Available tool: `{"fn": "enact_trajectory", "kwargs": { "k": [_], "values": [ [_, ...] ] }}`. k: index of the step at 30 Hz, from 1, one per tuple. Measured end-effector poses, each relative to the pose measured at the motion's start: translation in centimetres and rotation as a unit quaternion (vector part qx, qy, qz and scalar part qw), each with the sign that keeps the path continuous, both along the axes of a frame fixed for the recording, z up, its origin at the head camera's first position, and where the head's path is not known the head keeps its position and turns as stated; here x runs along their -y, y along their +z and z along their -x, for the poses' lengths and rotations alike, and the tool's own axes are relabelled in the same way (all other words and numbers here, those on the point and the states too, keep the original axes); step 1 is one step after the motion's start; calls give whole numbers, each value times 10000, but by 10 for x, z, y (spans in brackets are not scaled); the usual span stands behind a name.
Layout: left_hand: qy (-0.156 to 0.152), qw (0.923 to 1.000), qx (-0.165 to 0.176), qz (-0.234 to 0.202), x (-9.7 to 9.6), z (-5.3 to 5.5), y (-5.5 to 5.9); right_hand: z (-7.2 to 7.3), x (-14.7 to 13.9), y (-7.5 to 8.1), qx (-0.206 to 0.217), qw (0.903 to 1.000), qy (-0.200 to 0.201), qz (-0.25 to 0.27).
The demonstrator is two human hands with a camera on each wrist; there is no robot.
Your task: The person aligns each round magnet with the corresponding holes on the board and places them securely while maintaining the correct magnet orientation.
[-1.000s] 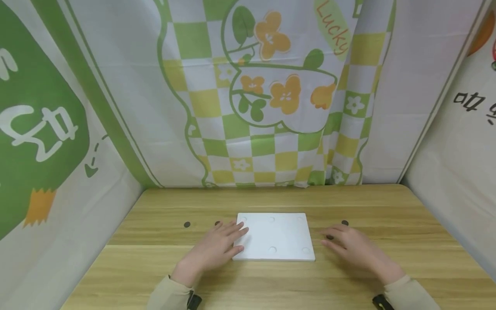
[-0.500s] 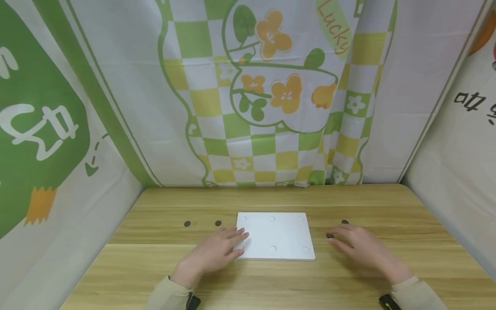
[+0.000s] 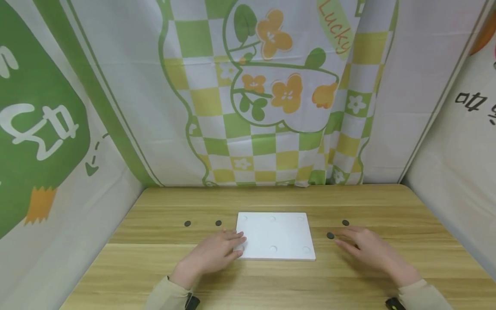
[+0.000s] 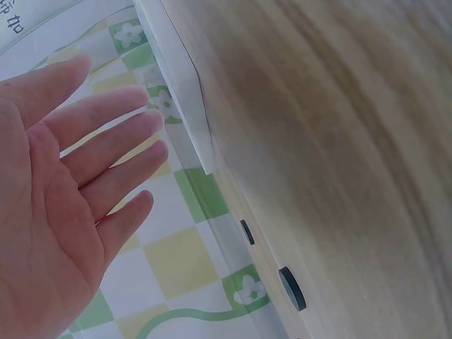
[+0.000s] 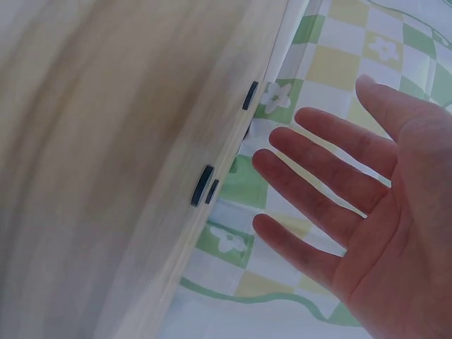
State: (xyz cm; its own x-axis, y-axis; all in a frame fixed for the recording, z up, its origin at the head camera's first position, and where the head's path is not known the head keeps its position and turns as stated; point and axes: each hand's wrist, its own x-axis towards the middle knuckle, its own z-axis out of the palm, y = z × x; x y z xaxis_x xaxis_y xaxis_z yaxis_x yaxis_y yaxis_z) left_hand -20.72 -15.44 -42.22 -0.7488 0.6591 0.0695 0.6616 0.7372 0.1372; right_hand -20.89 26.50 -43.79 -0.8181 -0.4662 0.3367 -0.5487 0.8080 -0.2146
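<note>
A white rectangular board (image 3: 284, 234) with several shallow round marks near its edges lies on the wooden table. Over its left edge, my left hand (image 3: 213, 256) has its fingertips spread. The palm and straight fingers (image 4: 116, 134) hold nothing in the left wrist view. To the right of the board, my right hand (image 3: 370, 252) hovers with its fingertips just right of a small dark disc (image 3: 330, 235). A second dark disc (image 3: 345, 222) lies behind the fingers. The right wrist view shows that hand with extended fingers (image 5: 318, 194) and nothing in them.
Two more dark discs lie left of the board, one near it (image 3: 218, 223) and one farther out (image 3: 187, 223). A patterned green and yellow curtain (image 3: 267, 163) hangs behind the table (image 3: 271, 198). Printed cloth walls (image 3: 97, 215) flank both sides.
My right hand has drawn back to the right, leaving the nearer disc in plain sight. My left hand has shifted slightly downward, uncovering a disc. The board stays put.
</note>
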Motion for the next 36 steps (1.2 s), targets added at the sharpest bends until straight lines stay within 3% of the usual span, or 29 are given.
{"fn": "enact_trajectory", "kwargs": {
  "k": [10,20,36],
  "values": [
    [-154,9999,14,-31,2,-1,-1,4,-12,-4,-129,9997,-126,-173],
    [-20,9991,405,-149,1,-1,-4,4,-21,-5,-187,9996,-86,-177],
    [-112,9993,369,13,-1,-1,-6,5,-34,-7,-192,9992,-90,-325]
  ]
}}
